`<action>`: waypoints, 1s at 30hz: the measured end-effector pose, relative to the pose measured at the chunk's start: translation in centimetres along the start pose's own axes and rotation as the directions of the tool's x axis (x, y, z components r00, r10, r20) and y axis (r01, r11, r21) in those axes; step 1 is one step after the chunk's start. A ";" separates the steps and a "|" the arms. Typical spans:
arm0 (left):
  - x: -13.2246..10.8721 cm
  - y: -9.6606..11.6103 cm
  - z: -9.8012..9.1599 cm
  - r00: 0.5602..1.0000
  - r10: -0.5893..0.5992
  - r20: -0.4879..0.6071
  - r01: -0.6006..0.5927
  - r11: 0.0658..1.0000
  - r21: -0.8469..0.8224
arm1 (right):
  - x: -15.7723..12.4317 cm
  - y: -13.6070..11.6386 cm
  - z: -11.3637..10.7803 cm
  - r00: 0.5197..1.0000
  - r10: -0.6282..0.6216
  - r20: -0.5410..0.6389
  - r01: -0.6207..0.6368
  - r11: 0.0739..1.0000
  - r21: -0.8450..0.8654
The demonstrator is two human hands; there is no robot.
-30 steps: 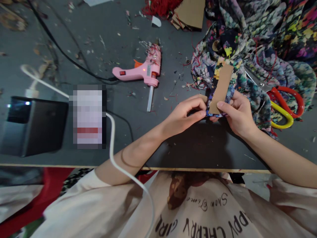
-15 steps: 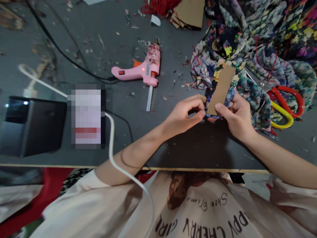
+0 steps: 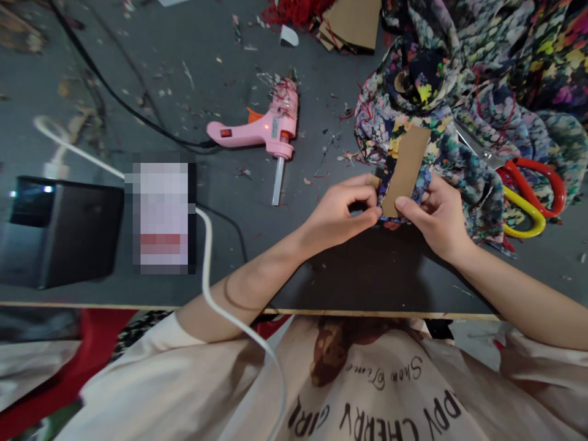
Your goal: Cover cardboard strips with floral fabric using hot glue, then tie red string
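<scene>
Desk (image 3: 340, 269): carries glue gun (image 3: 257, 135), floral cloth (image 3: 493, 113).
Shirt (image 3: 349, 398): reads "Show Time", "PPY CHERRY GIRL".
Right hand (image 3: 438, 215): gripping card (image 3: 407, 171) and fabric (image 3: 395, 147).
Left hand (image 3: 346, 207): pinching fabric's lower-left corner.
Glue gun label (image 3: 274, 127): too small to read.
Card: on fabric, between hands.

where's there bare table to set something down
Mostly bare: tabletop between the held cardboard strip, left forearm, right forearm and near edge; also between the glue gun, left forearm and white cable. Crowded: right side, with floral cloth and scissors.
</scene>
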State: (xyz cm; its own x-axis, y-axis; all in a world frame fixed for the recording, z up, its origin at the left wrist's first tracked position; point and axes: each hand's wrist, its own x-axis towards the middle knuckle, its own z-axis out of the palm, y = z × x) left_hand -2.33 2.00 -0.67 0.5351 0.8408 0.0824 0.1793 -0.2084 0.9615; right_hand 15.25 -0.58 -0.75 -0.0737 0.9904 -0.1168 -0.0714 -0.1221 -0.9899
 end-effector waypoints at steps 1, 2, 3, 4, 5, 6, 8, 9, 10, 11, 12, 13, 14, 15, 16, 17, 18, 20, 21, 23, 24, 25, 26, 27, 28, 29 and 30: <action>0.0 0.0 0.0 1.000 -0.006 -0.003 0.006 1.000 0.000 | 0.0 0.1 0.0 1.000 0.004 0.011 -0.004 1.000 0.008; 0.0 0.1 0.0 1.000 -0.011 -0.004 0.011 1.000 -0.003 | 0.0 0.2 0.0 1.000 0.014 0.027 -0.014 1.000 0.019; 0.1 0.1 -0.1 1.000 -0.011 -0.005 0.011 1.000 -0.011 | 0.1 0.3 -0.1 0.999 0.025 0.044 -0.027 0.999 0.034; 0.1 0.1 -0.1 1.000 -0.006 -0.004 0.006 1.000 -0.025 | 0.2 0.4 -0.2 0.998 0.034 0.054 -0.037 0.998 0.052; 0.1 0.1 -0.2 1.000 0.004 -0.004 -0.004 0.999 -0.045 | 0.3 0.6 -0.3 0.998 0.039 0.057 -0.043 0.997 0.071; 0.1 0.0 -0.2 1.000 0.015 -0.004 -0.015 0.998 -0.064 | 0.4 0.8 -0.4 0.998 0.040 0.052 -0.044 0.995 0.089; 0.2 0.0 -0.3 1.000 0.022 -0.007 -0.022 0.996 -0.083 | 0.7 1.1 -0.6 0.999 0.036 0.038 -0.040 0.993 0.115; 0.2 -0.1 -0.3 1.000 0.014 -0.010 -0.014 0.996 -0.083 | 0.8 1.2 -0.7 0.999 0.032 0.035 -0.037 0.991 0.125; 0.2 -0.1 -0.2 1.000 0.002 -0.010 -0.002 0.997 -0.080 | 0.9 1.3 -0.8 0.999 0.028 0.035 -0.033 0.990 0.136; 0.2 -0.1 -0.2 1.000 -0.009 -0.012 0.008 0.997 -0.079 | 0.9 1.3 -0.8 0.999 0.022 0.037 -0.027 0.989 0.147; 0.2 -0.1 -0.1 1.000 -0.015 -0.014 0.014 0.996 -0.084 | 1.0 1.3 -0.8 0.999 0.014 0.036 -0.019 0.987 0.159; 0.1 -0.1 -0.1 1.000 -0.015 -0.017 0.014 0.996 -0.091 | 1.0 1.3 -0.7 0.999 0.008 0.035 -0.014 0.986 0.167; 0.1 -0.2 0.0 1.000 -0.012 -0.021 0.010 0.995 -0.097 | 0.9 1.2 -0.7 1.000 0.006 0.030 -0.011 0.985 0.170; 0.1 -0.2 0.1 1.000 -0.009 -0.025 0.006 0.995 -0.098 | 0.9 1.2 -0.6 1.000 0.008 0.023 -0.012 0.986 0.168; 0.1 -0.2 0.1 1.000 -0.006 -0.028 0.003 0.995 -0.095 | 0.9 1.1 -0.6 1.000 0.012 0.013 -0.014 0.987 0.162; 0.1 -0.2 0.2 0.999 -0.004 -0.034 0.001 0.996 -0.087 | 0.8 1.1 -0.5 1.000 0.017 0.003 -0.018 0.988 0.153; 0.1 -0.2 0.2 0.999 -0.005 -0.039 0.002 0.997 -0.074 | 0.8 1.0 -0.5 1.000 0.021 -0.006 -0.020 0.989 0.146; 0.1 -0.2 0.2 0.999 -0.008 -0.050 0.006 0.999 -0.047 | 0.7 1.0 -0.4 1.000 0.016 -0.017 -0.013 0.990 0.139; 0.1 -0.1 0.2 0.998 -0.010 -0.054 0.008 0.999 -0.033 | 0.7 0.9 -0.3 1.000 0.009 -0.021 -0.006 0.990 0.140; 0.1 -0.1 0.3 0.998 -0.006 -0.060 0.006 1.000 -0.006 | 0.5 0.9 -0.2 0.999 -0.006 -0.035 0.011 0.989 0.145; 0.1 -0.2 0.3 0.998 -0.001 -0.061 0.001 1.000 0.005 | 0.5 0.8 -0.1 0.999 -0.011 -0.046 0.017 0.989 0.146; 0.1 -0.2 0.3 0.998 0.005 -0.063 -0.004 1.000 0.015 | 0.4 0.8 0.0 0.998 -0.012 -0.060 0.021 0.990 0.141; 0.0 -0.3 0.4 0.998 0.013 -0.065 -0.011 1.000 0.023 | 0.3 0.8 0.0 0.997 -0.011 -0.075 0.021 0.991 0.132; 0.0 -0.4 0.4 0.997 0.020 -0.069 -0.018 0.999 0.030 | 0.2 0.8 0.1 0.996 -0.007 -0.089 0.018 0.993 0.121; 0.0 -0.4 0.4 0.997 0.025 -0.073 -0.023 0.999 0.038 | 0.1 0.7 0.1 0.995 -0.002 -0.099 0.013 0.994 0.111; -0.1 -0.5 0.5 0.997 0.028 -0.076 -0.024 0.998 0.049 | 0.1 0.6 0.1 0.995 0.005 -0.103 0.006 0.995 0.101; -0.1 -0.5 0.5 0.996 0.027 -0.079 -0.022 0.998 0.062 | 0.0 0.5 0.1 0.995 0.016 -0.096 -0.007 0.996 0.088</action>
State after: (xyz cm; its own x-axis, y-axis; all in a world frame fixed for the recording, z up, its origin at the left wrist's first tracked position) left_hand -2.09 1.77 -1.30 0.4725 0.8718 0.1291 0.2181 -0.2576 0.9413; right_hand 15.13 -0.67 -1.27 0.0209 0.9900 -0.1396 -0.1580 -0.1346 -0.9782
